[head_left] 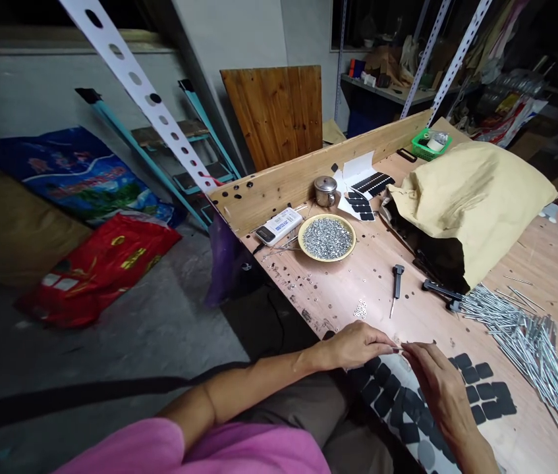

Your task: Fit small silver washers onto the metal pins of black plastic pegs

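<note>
Head view shows me two hands meeting; what are the fingers doing?

"The left hand (358, 343) and right hand (434, 372) have their fingertips pinched on one thin piece (397, 349), by the near edge of the tabletop (372, 263). It's too small for me to name."

"What could go wrong?"

"The grip is only at the tips, so a slip could drop it among the black pads (493, 395) under the hands, or over that edge into the lap."

"And the loose nuts (360, 308)?"

"They lie just beyond the left hand; a sweep of the wrist could scatter them. The bowl (328, 259) of metal bits stands near the corner by the upright board (269, 191), so a careless elbow might tip it."
</note>
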